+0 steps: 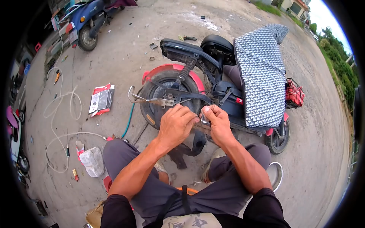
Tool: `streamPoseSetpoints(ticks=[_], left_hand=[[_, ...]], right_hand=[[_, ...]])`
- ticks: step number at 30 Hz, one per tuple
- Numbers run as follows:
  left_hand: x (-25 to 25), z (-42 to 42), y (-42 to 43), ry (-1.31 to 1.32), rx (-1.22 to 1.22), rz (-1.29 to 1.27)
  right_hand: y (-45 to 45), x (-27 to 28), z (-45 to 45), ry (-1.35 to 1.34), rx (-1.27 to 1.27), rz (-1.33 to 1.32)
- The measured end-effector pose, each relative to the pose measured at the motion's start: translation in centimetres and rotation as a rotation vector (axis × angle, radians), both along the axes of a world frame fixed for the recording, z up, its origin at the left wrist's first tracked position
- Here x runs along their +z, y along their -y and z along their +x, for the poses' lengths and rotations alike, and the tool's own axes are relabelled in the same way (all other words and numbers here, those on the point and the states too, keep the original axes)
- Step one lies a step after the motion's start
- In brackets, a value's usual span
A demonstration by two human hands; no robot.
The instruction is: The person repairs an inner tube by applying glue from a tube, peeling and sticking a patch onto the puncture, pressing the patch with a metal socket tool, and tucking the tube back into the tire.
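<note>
Both hands meet in front of the rear wheel (156, 95) of a red and black scooter (228, 95). The fingers of my left hand (176, 123) are pinched together; whatever lies between them is too small to make out. My right hand (217, 123) grips a small clear item (204, 118) between thumb and fingers, close to the left fingertips. Just beyond my left hand is a metal bracket (165, 102) at the wheel hub. A patterned cover (262, 78) hangs over the scooter's front part.
Left of the wheel lies a red and white packet (102, 99). A clear hose (57, 136) coils on the ground, near a plastic-wrapped block (92, 162) and a screwdriver (75, 174). A blue scooter (85, 22) stands at the upper left. A round metal basin (275, 175) sits beyond my right knee.
</note>
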State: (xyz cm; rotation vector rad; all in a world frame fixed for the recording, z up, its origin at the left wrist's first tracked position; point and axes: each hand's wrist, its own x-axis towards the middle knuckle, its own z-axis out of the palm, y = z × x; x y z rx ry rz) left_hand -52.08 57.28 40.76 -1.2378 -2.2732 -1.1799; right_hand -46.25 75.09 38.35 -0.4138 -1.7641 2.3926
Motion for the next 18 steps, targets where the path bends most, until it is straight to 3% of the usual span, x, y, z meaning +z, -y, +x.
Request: streamPoseSetpoints(ticks=[4, 7, 15, 18], left_hand=[[-0.3, 0.8, 0.0, 0.091, 0.000, -0.033], [-0.6, 0.8, 0.2, 0.109, 0.004, -0.051], [0.3, 1.5, 0.0, 0.310, 0.033, -0.159], [-0.3, 0.9, -0.2, 0.563, -0.038, -0.013]], right_hand=[[-0.3, 0.9, 0.1, 0.019, 0.018, 0.165], [-1.2, 1.3, -0.1, -0.052, 0.143, 0.587], [0.2, 0.6, 0.7, -0.084, -0.023, 0.345], [0.2, 0.9, 0.8, -0.083, -0.046, 0.327]])
